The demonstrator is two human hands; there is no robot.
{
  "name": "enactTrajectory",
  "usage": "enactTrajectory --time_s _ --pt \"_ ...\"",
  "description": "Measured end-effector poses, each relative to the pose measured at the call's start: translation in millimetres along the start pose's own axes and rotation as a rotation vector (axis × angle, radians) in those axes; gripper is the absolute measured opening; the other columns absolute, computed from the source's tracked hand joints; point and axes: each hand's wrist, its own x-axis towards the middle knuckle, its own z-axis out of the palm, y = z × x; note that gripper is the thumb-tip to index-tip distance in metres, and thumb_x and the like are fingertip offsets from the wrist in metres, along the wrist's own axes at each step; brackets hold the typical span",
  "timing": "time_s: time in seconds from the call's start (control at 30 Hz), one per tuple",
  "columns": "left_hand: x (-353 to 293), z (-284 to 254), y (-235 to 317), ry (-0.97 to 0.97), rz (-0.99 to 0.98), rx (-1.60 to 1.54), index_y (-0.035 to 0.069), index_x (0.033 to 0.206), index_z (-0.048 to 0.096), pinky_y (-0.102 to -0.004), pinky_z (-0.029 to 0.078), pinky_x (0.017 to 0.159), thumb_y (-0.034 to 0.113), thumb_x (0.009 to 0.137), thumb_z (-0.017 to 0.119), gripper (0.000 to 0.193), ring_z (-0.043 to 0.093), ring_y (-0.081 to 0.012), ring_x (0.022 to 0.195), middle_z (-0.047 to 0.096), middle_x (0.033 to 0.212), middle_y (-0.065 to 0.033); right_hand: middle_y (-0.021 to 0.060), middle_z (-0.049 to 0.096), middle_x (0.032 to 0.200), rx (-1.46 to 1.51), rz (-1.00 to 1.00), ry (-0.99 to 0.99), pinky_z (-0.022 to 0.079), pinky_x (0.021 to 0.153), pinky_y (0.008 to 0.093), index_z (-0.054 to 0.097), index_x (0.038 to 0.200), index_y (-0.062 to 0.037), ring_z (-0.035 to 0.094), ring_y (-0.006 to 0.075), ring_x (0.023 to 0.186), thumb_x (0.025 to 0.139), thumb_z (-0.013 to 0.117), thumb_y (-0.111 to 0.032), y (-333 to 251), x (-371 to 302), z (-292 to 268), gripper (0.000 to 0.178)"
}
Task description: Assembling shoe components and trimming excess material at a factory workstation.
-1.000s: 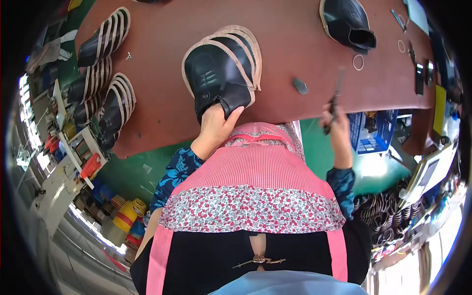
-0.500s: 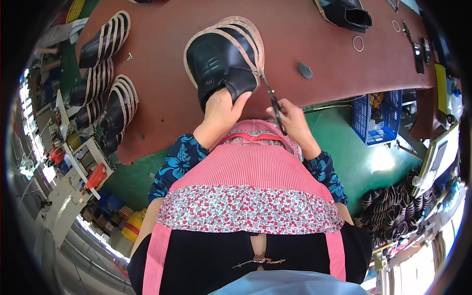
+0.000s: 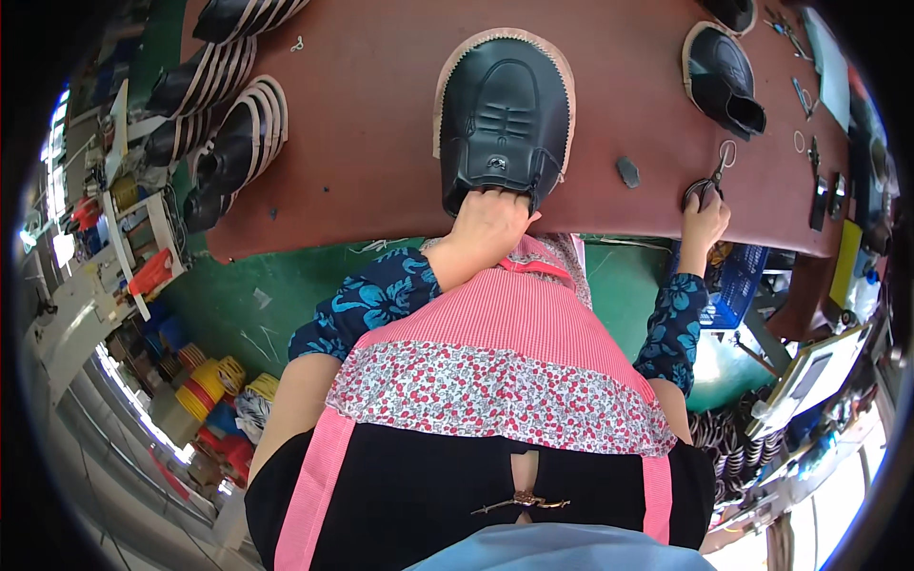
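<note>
A black leather shoe upper (image 3: pixel 503 100) with a tan zigzag-cut edge lies on the brown table, its rounded toe pointing away from me. My left hand (image 3: pixel 490 226) has its fingers hooked into the near opening and grips that edge. To the right, near the table's front edge, my right hand (image 3: pixel 705 221) is closed over a pair of scissors (image 3: pixel 726 154). A ring of metal shows beyond the fingers, and dark parts lie partly under them.
A dark grey lump (image 3: pixel 626 171) lies between my hands. Another black upper (image 3: pixel 722 76) rests at the far right. Stacked uppers (image 3: pixel 249 133) line the left edge. A buckle-like black piece (image 3: pixel 819 202) lies far right. Below the table stands a blue crate (image 3: pixel 738 290).
My right hand has moved right with the scissors, away from the upper's edge and down to the table. The upper now lies straighter, toe pointing away. My view has shifted.
</note>
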Motion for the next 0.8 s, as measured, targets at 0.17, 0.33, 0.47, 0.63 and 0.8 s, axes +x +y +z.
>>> enactTrajectory --time_s 0.17,0.33,0.47,0.63,0.8 --pt "-3 -29 -11 0.118 -0.025 -0.098 0.006 0.093 0.075 -0.0466 0.057 0.075 0.042 0.099 0.083 0.037 0.074 -0.0329 0.082 0.075 0.09 -0.0119 0.0167 0.083 0.115 0.602 -0.111 -0.237 0.063 0.092 0.0457 0.083 0.122 -0.0062 0.08 0.0351 0.102 0.105 0.08 -0.024 -131 -14 -9 0.025" --pt "-46 -103 -73 0.343 -0.339 -0.362 0.002 0.109 0.078 -0.0517 0.057 0.079 0.03 0.096 0.092 0.034 0.073 -0.0432 0.087 0.075 0.095 -0.0181 0.005 0.083 0.111 0.92 0.017 -0.624 0.06 0.089 0.0297 0.08 0.133 -0.0007 0.077 0.0135 0.1 0.113 0.076 -0.022 -214 -49 -14 0.029" --pt "-98 -54 -172 0.123 -0.463 0.035 0.002 0.121 0.074 -0.0529 0.055 0.089 0.031 0.102 0.085 0.036 0.07 -0.0435 0.101 0.074 0.105 -0.0194 0.006 0.08 0.115 1.321 0.259 -0.842 0.06 0.088 0.0275 0.074 0.138 0.0014 0.075 0.012 0.099 0.115 0.074 -0.021 -247 -55 -11 0.033" --pt "-50 -48 -156 0.509 -0.511 0.072 0.005 0.117 0.073 -0.0501 0.055 0.091 0.024 0.099 0.087 0.03 0.07 -0.04 0.107 0.074 0.108 -0.0108 0.0052 0.079 0.116 1.289 0.331 -0.872 0.059 0.088 0.0283 0.072 0.139 0.0004 0.074 0.0111 0.1 0.115 0.074 -0.022 -240 -54 13 0.033" --pt "8 -33 -48 0.265 -0.102 -0.233 0.012 0.119 0.078 -0.0474 0.055 0.098 0.04 0.087 0.095 0.046 0.072 -0.0312 0.114 0.077 0.119 -0.0064 0.0062 0.079 0.118 1.253 0.373 -0.934 0.06 0.088 0.0309 0.072 0.138 -0.0004 0.075 0.0145 0.102 0.113 0.075 -0.023 -248 -52 6 0.034"
